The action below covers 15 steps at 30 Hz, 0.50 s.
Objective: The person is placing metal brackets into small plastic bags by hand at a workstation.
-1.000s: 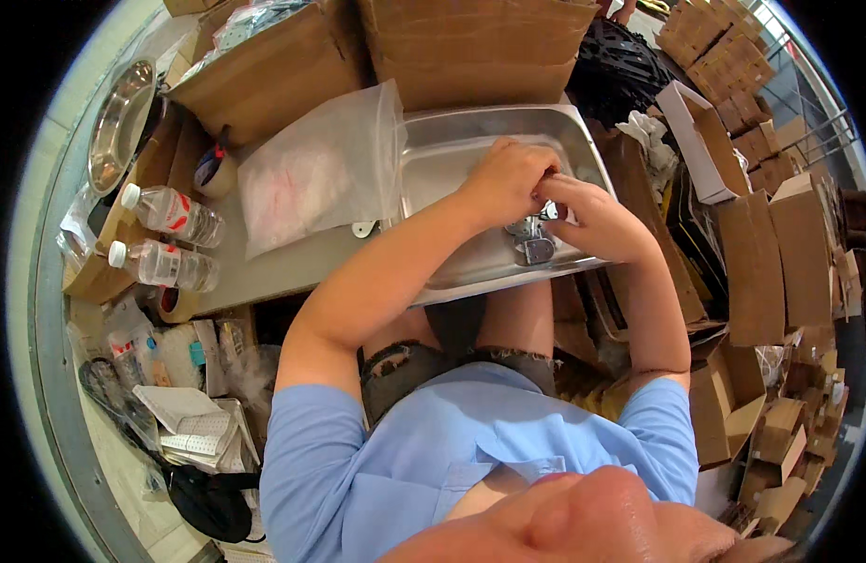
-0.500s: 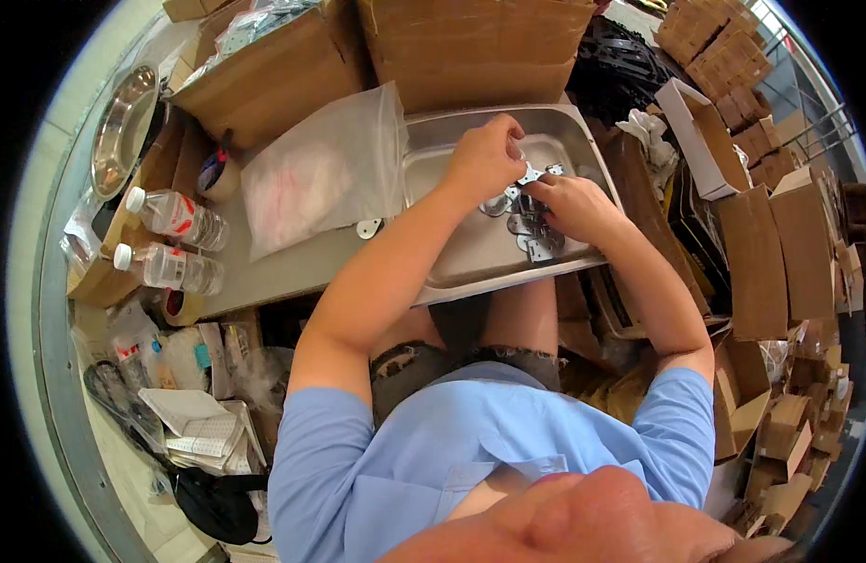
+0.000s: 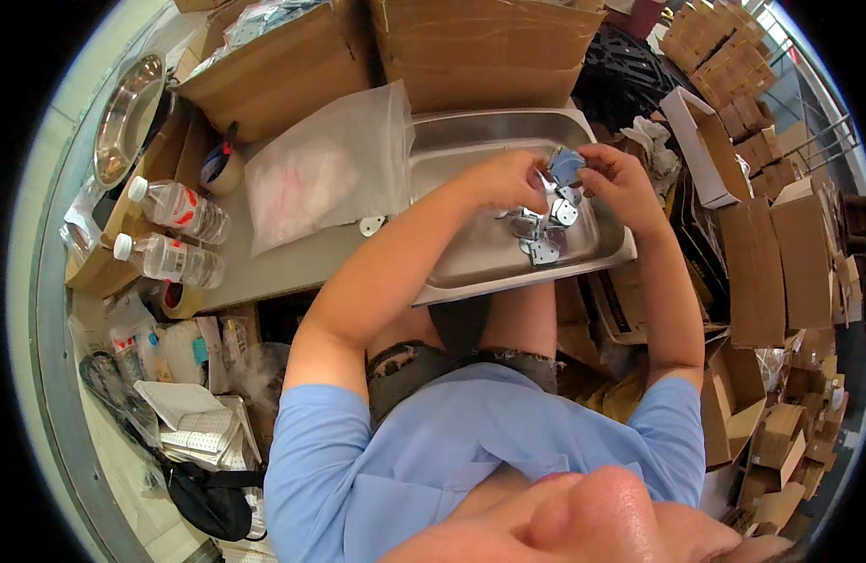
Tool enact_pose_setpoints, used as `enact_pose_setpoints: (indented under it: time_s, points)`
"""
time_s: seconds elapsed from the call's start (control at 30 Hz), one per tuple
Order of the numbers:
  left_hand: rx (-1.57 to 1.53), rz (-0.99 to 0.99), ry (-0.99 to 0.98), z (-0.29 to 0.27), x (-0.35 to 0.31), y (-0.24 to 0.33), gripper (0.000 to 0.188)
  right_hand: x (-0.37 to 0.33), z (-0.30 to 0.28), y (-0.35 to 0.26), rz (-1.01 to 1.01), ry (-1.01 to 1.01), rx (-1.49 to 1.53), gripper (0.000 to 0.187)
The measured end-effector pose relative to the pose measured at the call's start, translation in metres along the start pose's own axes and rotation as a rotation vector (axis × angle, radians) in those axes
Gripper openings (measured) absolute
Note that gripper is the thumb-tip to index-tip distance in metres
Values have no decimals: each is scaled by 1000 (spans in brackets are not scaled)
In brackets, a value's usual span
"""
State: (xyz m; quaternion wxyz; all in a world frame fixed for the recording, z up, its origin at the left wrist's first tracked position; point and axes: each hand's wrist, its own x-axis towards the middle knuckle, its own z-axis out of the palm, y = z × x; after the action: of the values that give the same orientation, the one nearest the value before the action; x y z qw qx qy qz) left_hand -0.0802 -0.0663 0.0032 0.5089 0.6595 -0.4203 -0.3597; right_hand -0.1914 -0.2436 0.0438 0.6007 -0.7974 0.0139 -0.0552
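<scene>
A shallow stainless steel tray (image 3: 461,265) lies before me, and several small metal plates (image 3: 544,250) with holes are heaped in its right half. Above that heap, my right hand (image 3: 626,184) pinches a small flat metal plate (image 3: 566,166) that looks bluish. At the plate's left side is my left hand (image 3: 510,180), its fingers curled in against the plate's edge; its fingertips are partly hidden. One more round-edged metal piece (image 3: 372,226) lies left of the tray, by a clear plastic bag (image 3: 311,183).
Two water bottles (image 3: 181,261) lie at the left, near tape rolls (image 3: 223,173) and a steel bowl (image 3: 130,122). Tall cardboard boxes (image 3: 484,56) wall off the back. Opened cartons (image 3: 752,267) crowd the right side, with black strips (image 3: 630,70) piled behind.
Both hands have shifted: my right hand has moved up and to the right, my left slightly down. A flat plate is now raised between them, above the heap.
</scene>
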Motion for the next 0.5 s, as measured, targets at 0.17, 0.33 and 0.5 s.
enact_pose_setpoints:
  time_s: [0.17,0.33,0.5]
  points:
    - [-600,-56,-215,9,-12,11,38,0,0,-23,-187,-162,-245,28]
    - [-693,-76,-259,7,-10,8,40,4,7,-43,-408,-259,-536,29]
    - [-662,-78,-216,5,-16,19,43,6,12,-42,-289,-209,-363,25]
